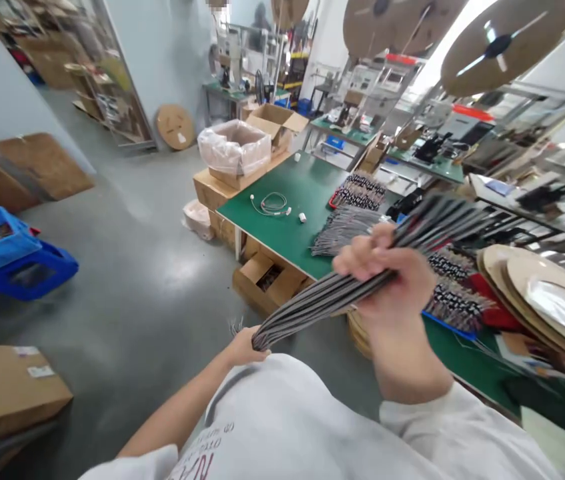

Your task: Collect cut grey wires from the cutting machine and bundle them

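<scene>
A long bundle of grey cables stretches across the front of my body, held in both hands. My right hand is wrapped round it near its upper right end, where the loose cable ends fan out in a blur. Lower down, my left hand is closed round the other end, with a few thin wire tips poking out past it. Behind the bundle, another pile of grey cables lies on the green table. A thin looped cable with white connectors lies farther left on that table.
Cardboard boxes stand at the table's left side, one lined with plastic. An open carton sits beneath the table. Blue crates are at the left. Large cardboard reels rise at the upper right; more discs lie at the right.
</scene>
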Tool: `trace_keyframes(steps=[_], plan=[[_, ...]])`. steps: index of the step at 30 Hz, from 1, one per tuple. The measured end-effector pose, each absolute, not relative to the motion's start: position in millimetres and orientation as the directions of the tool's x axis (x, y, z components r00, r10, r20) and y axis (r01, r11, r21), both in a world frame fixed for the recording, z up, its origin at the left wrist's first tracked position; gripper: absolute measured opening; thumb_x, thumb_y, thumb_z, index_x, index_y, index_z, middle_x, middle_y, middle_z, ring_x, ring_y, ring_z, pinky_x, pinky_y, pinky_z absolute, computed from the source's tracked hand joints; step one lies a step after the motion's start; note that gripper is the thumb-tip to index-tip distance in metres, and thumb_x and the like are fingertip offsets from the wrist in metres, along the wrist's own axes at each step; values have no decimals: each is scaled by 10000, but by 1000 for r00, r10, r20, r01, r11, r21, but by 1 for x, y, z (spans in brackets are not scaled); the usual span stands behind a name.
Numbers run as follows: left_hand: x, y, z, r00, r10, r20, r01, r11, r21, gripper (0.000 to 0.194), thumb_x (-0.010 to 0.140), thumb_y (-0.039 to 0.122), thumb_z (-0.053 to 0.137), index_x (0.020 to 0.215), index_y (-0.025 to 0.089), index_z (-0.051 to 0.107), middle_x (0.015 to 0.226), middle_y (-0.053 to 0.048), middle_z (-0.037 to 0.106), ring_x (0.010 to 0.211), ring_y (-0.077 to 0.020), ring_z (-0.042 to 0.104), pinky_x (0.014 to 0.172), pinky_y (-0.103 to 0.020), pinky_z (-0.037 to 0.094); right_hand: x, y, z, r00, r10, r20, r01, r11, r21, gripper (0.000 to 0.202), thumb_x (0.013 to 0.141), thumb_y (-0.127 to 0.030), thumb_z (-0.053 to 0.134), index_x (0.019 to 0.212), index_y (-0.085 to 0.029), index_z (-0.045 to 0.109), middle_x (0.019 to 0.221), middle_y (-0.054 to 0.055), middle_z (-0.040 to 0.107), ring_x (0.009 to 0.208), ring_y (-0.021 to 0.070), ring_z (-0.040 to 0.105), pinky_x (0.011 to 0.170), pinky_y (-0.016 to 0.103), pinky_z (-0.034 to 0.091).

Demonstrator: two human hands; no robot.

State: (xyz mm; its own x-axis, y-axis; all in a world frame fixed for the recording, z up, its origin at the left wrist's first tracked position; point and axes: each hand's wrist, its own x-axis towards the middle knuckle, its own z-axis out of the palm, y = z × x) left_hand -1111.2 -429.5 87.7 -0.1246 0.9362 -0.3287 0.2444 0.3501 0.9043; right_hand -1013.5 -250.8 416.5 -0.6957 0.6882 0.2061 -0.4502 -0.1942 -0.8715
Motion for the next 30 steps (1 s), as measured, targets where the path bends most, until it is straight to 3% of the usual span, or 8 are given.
trace_keyframes(steps=[8, 12, 15, 18, 21, 24, 27, 30], plan=[[-1126, -382, 60, 319, 879, -355, 363, 233, 902, 393, 729, 366, 660, 1076, 185, 629, 1056, -24, 711, 995, -219, 650, 866, -288, 515, -942, -144, 386, -191, 967, -166, -492, -241, -837, 159, 602, -135, 522, 512, -250, 585, 394, -79, 468, 394, 35, 423, 537, 342, 345], [-1164, -335, 73, 372, 820, -435, 555, 179, 813, 508, 663, 357, 688, 1149, 243, 594, 1016, 2, 713, 896, -210, 666, 793, -285, 517, -884, -96, 324, 240, 926, -290, -615, -87, -784, 233, 600, -101, 578, 439, -270, 570, 534, -26, 660, 435, 53, 537, 577, 403, 398], [-1218, -272, 95, 323, 795, -513, 709, 156, 688, 526, 592, 355, 716, 1103, 279, 621, 905, 20, 714, 770, -206, 653, 710, -284, 500, -855, -61, 258, 419, 833, -362, -617, -31, -786, 257, 541, -125, 620, 404, -330, 549, 816, 19, 768, 734, 164, 709, 659, 491, 431], [-1289, -191, 127, 230, 782, -579, 824, 161, 544, 405, 526, 312, 737, 927, 284, 684, 780, 33, 698, 693, -196, 624, 700, -284, 476, -851, -29, 196, 377, 805, -459, -556, -199, -807, 259, 552, -200, 596, 384, -369, 497, 705, 76, 689, 823, 291, 709, 673, 574, 437], [-1359, -106, 157, 77, 783, -617, 906, 204, 371, 369, 458, 288, 774, 820, 265, 703, 705, 20, 678, 729, -212, 613, 800, -315, 457, -871, -9, 162, 103, 850, -516, -422, -433, -797, 257, 552, -204, 577, 397, -387, 486, 511, 61, 505, 703, 355, 670, 688, 633, 440], [-1407, -30, 167, -57, 774, -630, 945, 245, 215, 319, 425, 275, 800, 725, 236, 699, 674, 4, 664, 806, -231, 613, 911, -353, 422, -904, 2, 155, -100, 873, -477, -303, -483, -822, 242, 605, -248, 537, 439, -423, 512, 489, 48, 416, 697, 378, 643, 710, 653, 455], [-1429, 26, 144, -145, 791, -594, 960, 259, 110, 341, 417, 259, 810, 740, 230, 704, 756, -9, 690, 921, -255, 604, 1044, -438, 337, -944, 19, 151, -111, 887, -448, -211, -461, -862, 227, 612, -301, 489, 425, -430, 495, 487, 54, 393, 716, 396, 641, 633, 654, 455], [-1431, 54, 92, -175, 846, -504, 966, 246, 79, 468, 474, 262, 781, 935, 223, 711, 1048, -58, 694, 1136, -289, 532, 1142, -536, 181, -987, 44, 137, -65, 899, -434, -127, -439, -890, 219, 585, -327, 476, 382, -402, 447, 473, 58, 397, 680, 398, 637, 547, 649, 434]])
